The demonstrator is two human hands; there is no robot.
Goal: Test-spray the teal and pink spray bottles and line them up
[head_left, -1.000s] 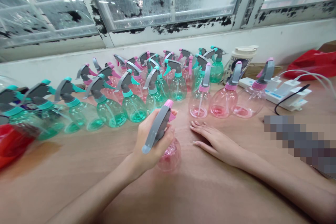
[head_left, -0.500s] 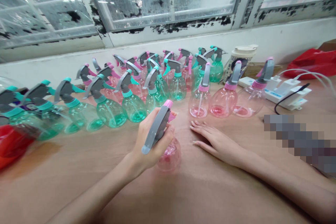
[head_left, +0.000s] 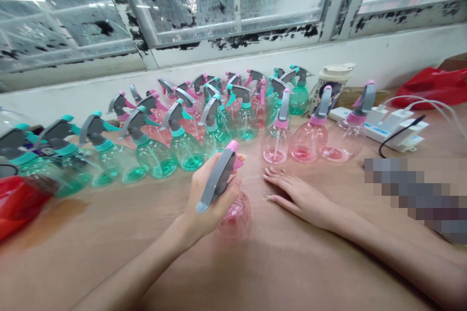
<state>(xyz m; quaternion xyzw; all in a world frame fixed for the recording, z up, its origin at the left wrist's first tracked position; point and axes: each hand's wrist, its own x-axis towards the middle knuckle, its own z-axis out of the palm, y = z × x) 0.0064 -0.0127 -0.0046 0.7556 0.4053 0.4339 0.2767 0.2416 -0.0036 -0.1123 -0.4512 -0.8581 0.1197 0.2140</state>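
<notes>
The left hand (head_left: 199, 194) is closed around the neck of a round, translucent pink plastic spray bottle (head_left: 237, 218) with a smooth grey trigger head, standing on the table in front of the person. The right hand (head_left: 297, 197) lies flat, thumb apart from the fingers, near three see-through pink bottles (head_left: 309, 143). Beyond the left hand runs a row of bellied, clear green bottles (head_left: 188, 150); those behind overlap, so I cannot count them surely. The brown table (head_left: 255, 272) looks smooth. Farther are a printed, lidded white cup (head_left: 332, 82), a white plastic power strip (head_left: 396, 131), a crumpled red bag (head_left: 430, 88), a white wall (head_left: 383, 60) and a streaky glass window (head_left: 233, 0).
</notes>
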